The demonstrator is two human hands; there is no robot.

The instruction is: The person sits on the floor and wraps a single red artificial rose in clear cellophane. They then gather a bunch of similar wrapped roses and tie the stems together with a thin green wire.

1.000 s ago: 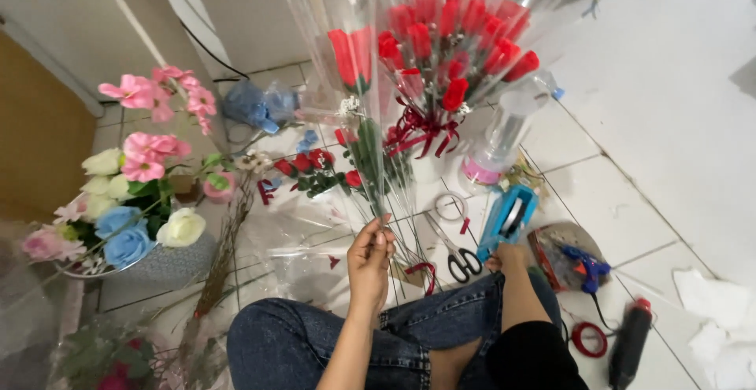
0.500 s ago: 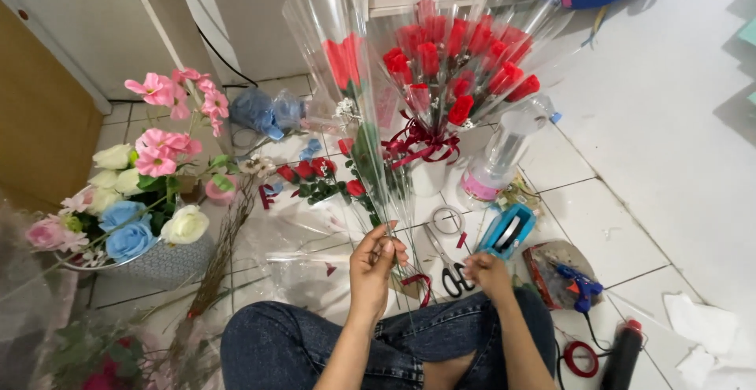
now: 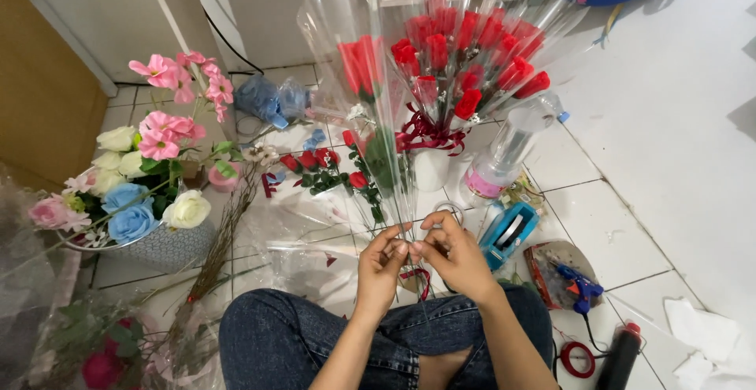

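Both hands, left hand (image 3: 383, 268) and right hand (image 3: 454, 258), pinch closed on wrapped red rose (image 3: 361, 65) stem, probably; loose pinch could drop it.

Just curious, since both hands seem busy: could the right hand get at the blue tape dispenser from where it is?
Probably yes. The tape dispenser lies on the floor just beside the right hand with nothing between, though that hand is pinching the wrapped rose.

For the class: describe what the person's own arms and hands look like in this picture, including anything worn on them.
Both forearms are bare, with no sleeves reaching the wrists. The left hand and the right hand wear no gloves, and no watch, bracelet or ring is visible. The fingernails look short and unpainted. Below the arms, the legs are in dark blue jeans.
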